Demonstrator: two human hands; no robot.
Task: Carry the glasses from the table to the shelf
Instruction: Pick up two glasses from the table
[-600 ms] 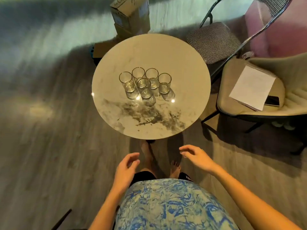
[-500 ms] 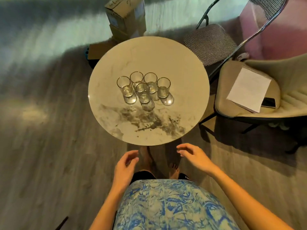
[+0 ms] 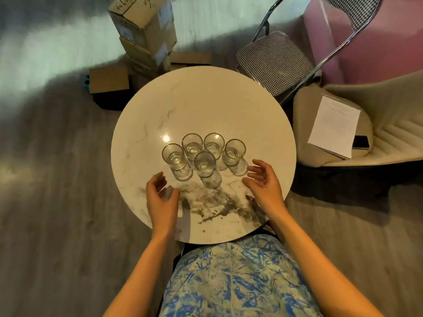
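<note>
Several clear drinking glasses with thin gold rims stand bunched together near the middle of a round marble table (image 3: 206, 92). The leftmost glass (image 3: 174, 156) and the front glass (image 3: 204, 164) are nearest me; the rightmost glass (image 3: 234, 152) stands by my right fingertips. My left hand (image 3: 161, 200) hovers over the table just below and left of the leftmost glass, fingers loosely curved, holding nothing. My right hand (image 3: 263, 184) hovers to the right of the bunch, fingers spread and empty. No shelf is in view.
Stacked cardboard boxes (image 3: 144, 28) stand on the floor behind the table. A chrome folding chair (image 3: 274, 58) with a checked seat is at the back right. A cream armchair (image 3: 389, 124) to the right holds papers (image 3: 334, 126) and a phone (image 3: 361, 142).
I have stepped up to the table, which now sits close under me. Both hands have risen from near my waist and reached out over the tabletop towards the glasses.
</note>
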